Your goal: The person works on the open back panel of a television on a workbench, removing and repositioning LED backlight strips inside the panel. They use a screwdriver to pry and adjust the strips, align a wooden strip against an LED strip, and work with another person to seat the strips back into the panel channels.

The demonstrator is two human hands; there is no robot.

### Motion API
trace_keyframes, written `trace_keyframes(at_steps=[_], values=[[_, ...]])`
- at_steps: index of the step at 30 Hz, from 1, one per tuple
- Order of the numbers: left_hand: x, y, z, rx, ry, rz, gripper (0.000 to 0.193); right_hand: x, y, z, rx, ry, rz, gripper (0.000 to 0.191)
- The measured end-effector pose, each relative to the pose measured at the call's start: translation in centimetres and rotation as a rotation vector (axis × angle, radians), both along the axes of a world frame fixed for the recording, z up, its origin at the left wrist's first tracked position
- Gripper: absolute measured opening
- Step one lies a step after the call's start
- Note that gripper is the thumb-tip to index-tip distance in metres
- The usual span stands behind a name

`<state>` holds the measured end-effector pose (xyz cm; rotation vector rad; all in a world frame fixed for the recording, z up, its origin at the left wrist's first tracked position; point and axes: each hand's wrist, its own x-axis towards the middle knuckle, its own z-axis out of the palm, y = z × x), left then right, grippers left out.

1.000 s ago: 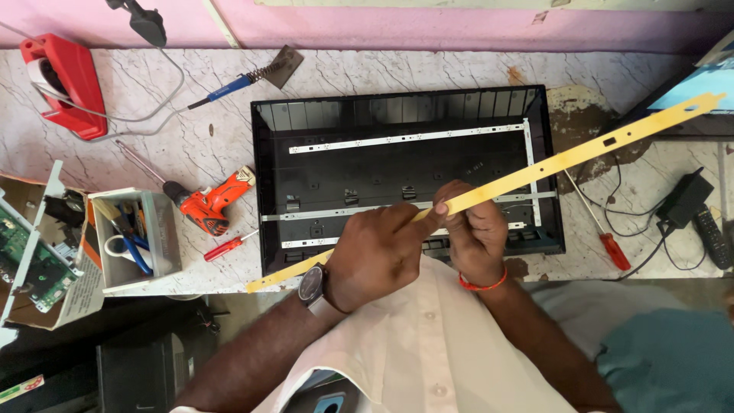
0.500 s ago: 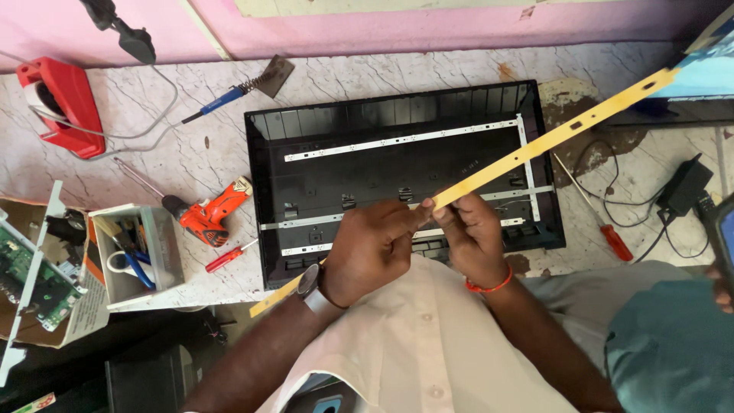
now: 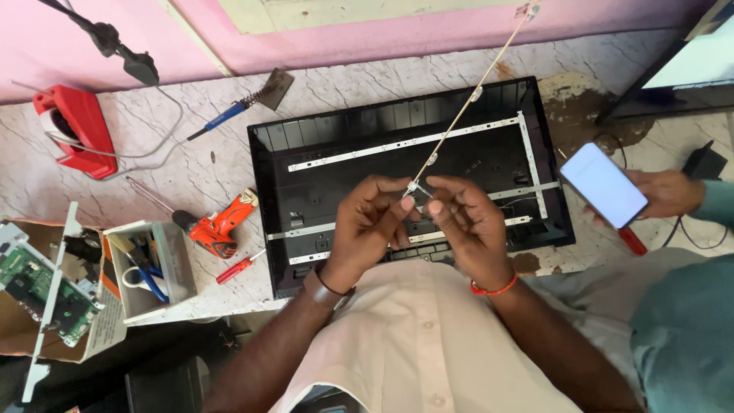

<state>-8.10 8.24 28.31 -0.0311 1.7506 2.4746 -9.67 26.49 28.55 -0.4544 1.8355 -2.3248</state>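
LED strip (image 3: 468,105): long, thin, pale, seen edge-on, w/ small lens bumps along its length; runs from frame centre diagonally to upper right, past the panel edge. Left hand (image 3: 369,229) and right hand (image 3: 464,226) both pinch the strip's near end between thumb and fingertips, centre of frame, above the panel. Black TV back panel (image 3: 321,153): lies flat on the bench, centre; white strips mounted inside in rows, plus one vertical at right. Surface: white marble-pattern benchtop (image 3: 191,160), stained at upper right. Left of panel: orange drill (image 3: 222,227), red screwdriver (image 3: 238,268), white tool box (image 3: 145,268), green circuit board (image 3: 38,294) at lower left, red device (image 3: 75,128) at upper left. Pink wall (image 3: 382,34) along top. Right edge: another person's hand (image 3: 669,193) holds a phone (image 3: 603,184), screen lit.
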Motion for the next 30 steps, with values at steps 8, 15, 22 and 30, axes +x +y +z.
trace_keyframes(at_steps=[8,15,22,30], values=[[-2.1,-0.7,0.9,-0.013,-0.022,-0.147,0.028,-0.1,0.4,-0.5,0.241,0.337,-0.171,0.038],[-4.1,-3.2,1.8,-0.105,0.019,-0.335,0.029,-1.3,3.4,-1.7,-0.095,-0.198,-0.101,0.044],[-6.4,-0.6,1.0,-0.224,-0.141,-0.675,0.034,-3.0,3.7,-4.8,-0.223,-0.288,-0.137,0.026],[-6.7,-6.0,3.9,-0.589,0.022,-0.542,0.042,-4.9,8.2,-6.5,-0.335,-0.288,-0.362,0.013]])
